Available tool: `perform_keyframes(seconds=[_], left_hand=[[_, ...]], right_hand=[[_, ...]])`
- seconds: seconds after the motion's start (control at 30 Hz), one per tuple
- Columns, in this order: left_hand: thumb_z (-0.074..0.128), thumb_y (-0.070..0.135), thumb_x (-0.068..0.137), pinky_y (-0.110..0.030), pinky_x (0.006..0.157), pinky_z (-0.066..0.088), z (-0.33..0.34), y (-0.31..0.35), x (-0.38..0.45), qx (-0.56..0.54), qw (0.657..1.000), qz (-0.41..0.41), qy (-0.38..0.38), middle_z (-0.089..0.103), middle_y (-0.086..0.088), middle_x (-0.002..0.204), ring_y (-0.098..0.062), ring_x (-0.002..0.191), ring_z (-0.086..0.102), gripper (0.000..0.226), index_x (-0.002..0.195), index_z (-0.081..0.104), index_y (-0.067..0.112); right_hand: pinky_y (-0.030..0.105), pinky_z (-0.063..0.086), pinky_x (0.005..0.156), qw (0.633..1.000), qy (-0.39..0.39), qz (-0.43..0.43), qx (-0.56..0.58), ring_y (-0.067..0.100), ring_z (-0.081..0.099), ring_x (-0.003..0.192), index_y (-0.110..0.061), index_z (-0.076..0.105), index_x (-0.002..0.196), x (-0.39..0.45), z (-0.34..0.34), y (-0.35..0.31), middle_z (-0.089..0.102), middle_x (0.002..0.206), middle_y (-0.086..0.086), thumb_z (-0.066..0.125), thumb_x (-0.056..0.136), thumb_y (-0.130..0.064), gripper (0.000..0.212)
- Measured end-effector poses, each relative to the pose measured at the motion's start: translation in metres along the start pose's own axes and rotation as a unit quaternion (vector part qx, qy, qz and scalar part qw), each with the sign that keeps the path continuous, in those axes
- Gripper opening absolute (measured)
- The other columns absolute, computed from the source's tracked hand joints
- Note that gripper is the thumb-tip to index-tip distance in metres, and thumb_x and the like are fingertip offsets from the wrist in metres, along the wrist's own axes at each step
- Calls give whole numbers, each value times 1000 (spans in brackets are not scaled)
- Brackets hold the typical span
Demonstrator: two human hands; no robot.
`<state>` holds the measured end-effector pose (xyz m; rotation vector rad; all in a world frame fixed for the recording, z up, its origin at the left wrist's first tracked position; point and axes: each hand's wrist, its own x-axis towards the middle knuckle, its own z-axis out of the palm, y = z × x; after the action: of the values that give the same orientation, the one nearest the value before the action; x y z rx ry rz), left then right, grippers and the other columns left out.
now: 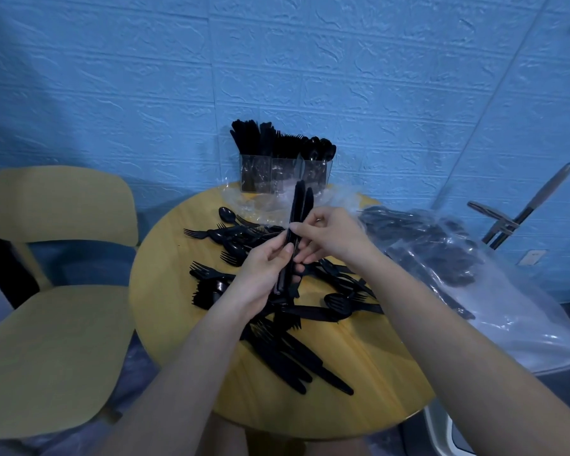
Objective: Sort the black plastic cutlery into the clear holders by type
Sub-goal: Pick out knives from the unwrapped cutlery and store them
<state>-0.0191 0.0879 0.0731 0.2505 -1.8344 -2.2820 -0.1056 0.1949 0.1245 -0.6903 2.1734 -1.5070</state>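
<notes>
Two hands on one bundle of knives

Both hands meet above the middle of the round wooden table (pixel 359 383), sharing a bundle of black knives (pixel 299 212). The left hand (pixel 265 274) grips the handle end, fingers wrapped round it and thumb lying along the near side. The right hand (pixel 326 236) pinches the bundle higher up with thumb and curled fingers. Its long axis runs nearly upright, leaning slightly to the right, with the tips pointing up and away toward the table's far edge and the handles pointing down toward the person.

At that far edge, against the blue wall (pixel 310 60), stand the clear holders (pixel 285 174), three compartments side by side, all packed with upright black cutlery. The left one looks to hold knives, the middle one forks and the right one spoons.

Loose cutlery lies scattered across the tabletop below the hands: forks (pixel 208 270) toward the left edge, a spoon (pixel 227 214) further back on the left, and a cluster of knives (pixel 297 363) near the front, their long axes running diagonally from back left to front right. A crumpled clear plastic bag (pixel 458 258) with more black cutlery inside hangs over the right edge. A yellow chair (pixel 53 324) stands to the table's left.
</notes>
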Motion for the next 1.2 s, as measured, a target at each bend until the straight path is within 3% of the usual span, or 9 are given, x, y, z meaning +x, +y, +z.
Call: perform_keyframes(seconds=[0.2, 0.33, 0.4, 0.5, 0.53, 0.67, 0.8, 1.03, 1.2], left_hand=[[39, 14, 102, -17, 57, 45, -4, 2, 0, 80, 997, -5, -17, 55, 1, 88, -5, 65, 47, 34, 135, 49, 15], [37, 8, 102, -17, 50, 42, -20, 4, -1, 41, 998, -6, 51, 52, 2, 85, -6, 62, 45, 36, 134, 48, 19], [35, 8, 102, -17, 50, 42, -34, 3, -5, -5, 995, -5, 96, 51, 2, 82, -6, 60, 43, 34, 131, 49, 19], [35, 8, 102, -17, 47, 42, -50, 2, -9, -49, 989, -2, 142, 51, 1, 79, -7, 58, 42, 32, 130, 50, 13], [35, 8, 102, -17, 47, 42, -54, 2, -9, -50, 988, -4, 149, 52, 1, 79, -7, 58, 43, 32, 131, 50, 10], [35, 9, 103, -18, 47, 42, -63, 9, -6, -42, 986, 0, 158, 52, 2, 79, -6, 57, 44, 34, 134, 48, 9], [35, 9, 102, -18, 48, 43, -68, 14, -3, -34, 987, -5, 160, 53, 1, 80, -7, 58, 45, 34, 135, 46, 6], [37, 9, 102, -19, 48, 43, -77, 16, -2, -71, 981, -5, 180, 55, 1, 79, -6, 56, 46, 33, 132, 49, 11], [37, 8, 102, -19, 47, 43, -84, 16, -2, -93, 976, -4, 197, 55, 1, 78, -8, 57, 45, 32, 131, 49, 11]], right_hand=[[22, 45, 42, 987, 13, -47, -152, 8, 55, 41, -14, 56, 75, 8, 4, 0, 61, 58, 0, 68, 86, -28, 22], [13, 43, 48, 972, 56, -54, -222, 9, 57, 56, -14, 62, 76, 18, -8, 11, 61, 67, -3, 63, 90, -29, 20], [15, 44, 59, 946, 44, -47, -316, 13, 59, 77, -12, 68, 89, 26, -13, 26, 64, 82, -1, 65, 89, -26, 14], [29, 42, 93, 904, -27, -42, -424, 22, 52, 114, -14, 60, 124, 36, -5, 47, 57, 122, 6, 63, 90, -27, 36], [31, 39, 98, 893, -46, -45, -445, 23, 48, 119, -15, 55, 130, 39, 0, 49, 53, 128, 7, 60, 92, -29, 41], [30, 44, 90, 907, -66, -22, -415, 23, 53, 111, -15, 56, 127, 48, 12, 53, 56, 124, 9, 59, 93, -30, 37], [27, 42, 76, 922, -84, -9, -378, 20, 56, 96, -14, 64, 111, 46, 6, 54, 60, 102, 2, 65, 89, -24, 24], [28, 41, 70, 954, 4, -30, -299, 18, 56, 78, -18, 60, 88, 43, -18, 50, 58, 80, -1, 69, 86, -24, 11], [32, 49, 86, 917, 1, -10, -399, 17, 58, 96, -18, 59, 116, 45, -22, 48, 59, 101, -2, 66, 88, -24, 30]])
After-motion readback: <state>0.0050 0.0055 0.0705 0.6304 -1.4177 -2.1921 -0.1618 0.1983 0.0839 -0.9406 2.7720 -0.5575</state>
